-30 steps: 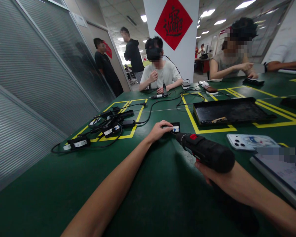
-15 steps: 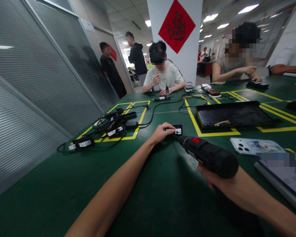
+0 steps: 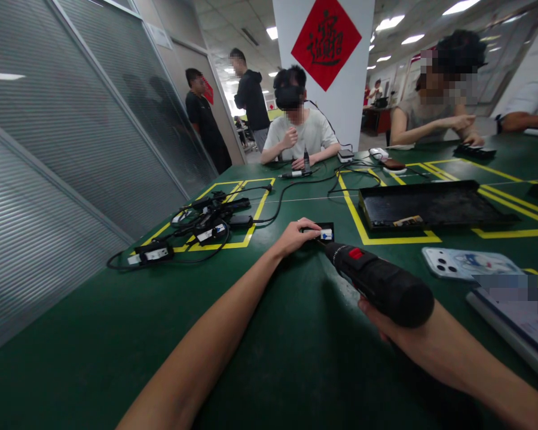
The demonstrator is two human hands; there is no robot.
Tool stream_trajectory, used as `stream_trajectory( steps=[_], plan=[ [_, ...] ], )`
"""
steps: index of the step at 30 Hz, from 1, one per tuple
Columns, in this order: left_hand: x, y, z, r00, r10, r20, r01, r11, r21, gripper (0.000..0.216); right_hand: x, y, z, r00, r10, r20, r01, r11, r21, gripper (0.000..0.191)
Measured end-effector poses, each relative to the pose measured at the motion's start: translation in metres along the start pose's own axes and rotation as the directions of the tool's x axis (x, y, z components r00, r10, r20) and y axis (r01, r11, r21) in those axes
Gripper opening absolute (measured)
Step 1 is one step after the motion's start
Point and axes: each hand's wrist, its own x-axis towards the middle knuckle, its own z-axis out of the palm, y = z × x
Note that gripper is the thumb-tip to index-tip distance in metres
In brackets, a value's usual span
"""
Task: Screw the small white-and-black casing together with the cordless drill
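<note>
My right hand is wrapped round a black cordless screwdriver with a red switch on top. Its bit points forward and left, down at a small black case on the green table. Inside the case sits a white part with blue bits. My left hand grips the case's left side, fingertips at the white part. The bit's tip is close to those fingertips; whether it touches a screw is too small to tell. The screwdriver's body hides most of my right fingers.
Black adapters with cables lie in a heap at left. To the right are a black tray, a phone and a grey-edged device. A person in a headset sits opposite; another person sits at right.
The view has shifted slightly, so the table's things sit a little differently in the picture. Both hands, the case and the screwdriver keep nearly the same places relative to each other.
</note>
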Motion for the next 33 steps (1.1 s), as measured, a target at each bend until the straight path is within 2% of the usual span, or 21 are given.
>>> stream_trajectory(
  steps=[5, 8, 14, 21, 24, 27, 28, 30, 33],
  plan=[
    [0.0, 0.0, -0.001, 1.0, -0.017, 0.009, 0.017, 1.0, -0.001, 0.029, -0.002, -0.001, 0.002, 0.995, -0.101, -0.004, 0.101, 0.995, -0.004, 0.061],
    [0.0, 0.0, -0.001, 1.0, -0.019, 0.007, 0.019, 1.0, -0.015, 0.029, -0.003, 0.004, 0.008, 0.988, -0.153, -0.008, 0.153, 0.988, 0.019, 0.064],
    [0.001, -0.002, 0.0, 1.0, -0.025, 0.01, 0.026, 0.999, -0.044, 0.028, -0.001, 0.015, 0.016, 0.985, -0.155, 0.076, 0.149, 0.986, 0.081, 0.07],
    [0.001, -0.003, 0.001, 1.0, -0.013, 0.002, 0.013, 0.999, -0.039, 0.027, 0.0, 0.008, 0.01, 0.984, -0.177, -0.031, 0.178, 0.984, 0.022, 0.062],
    [0.001, -0.003, 0.001, 1.0, -0.021, -0.002, 0.021, 0.999, -0.031, 0.028, 0.0, 0.003, 0.005, 0.995, -0.101, -0.007, 0.101, 0.994, 0.046, 0.045],
    [0.0, -0.004, 0.001, 1.0, -0.025, -0.006, 0.025, 0.999, -0.026, 0.029, 0.002, 0.005, 0.003, 0.991, 0.096, 0.09, -0.104, 0.99, 0.091, 0.016],
    [0.0, -0.004, 0.001, 1.0, -0.022, -0.004, 0.022, 0.999, -0.026, 0.029, 0.002, 0.006, 0.003, 0.979, 0.164, 0.119, -0.176, 0.979, 0.1, 0.014],
    [0.001, -0.004, 0.001, 1.0, -0.014, -0.001, 0.014, 1.0, -0.028, 0.029, 0.003, 0.009, 0.003, 0.954, 0.253, 0.162, -0.269, 0.959, 0.086, 0.019],
    [0.001, -0.005, 0.001, 1.0, -0.011, 0.002, 0.011, 1.0, -0.025, 0.029, 0.002, 0.013, 0.0, 0.934, 0.301, 0.193, -0.313, 0.949, 0.037, 0.032]
  ],
)
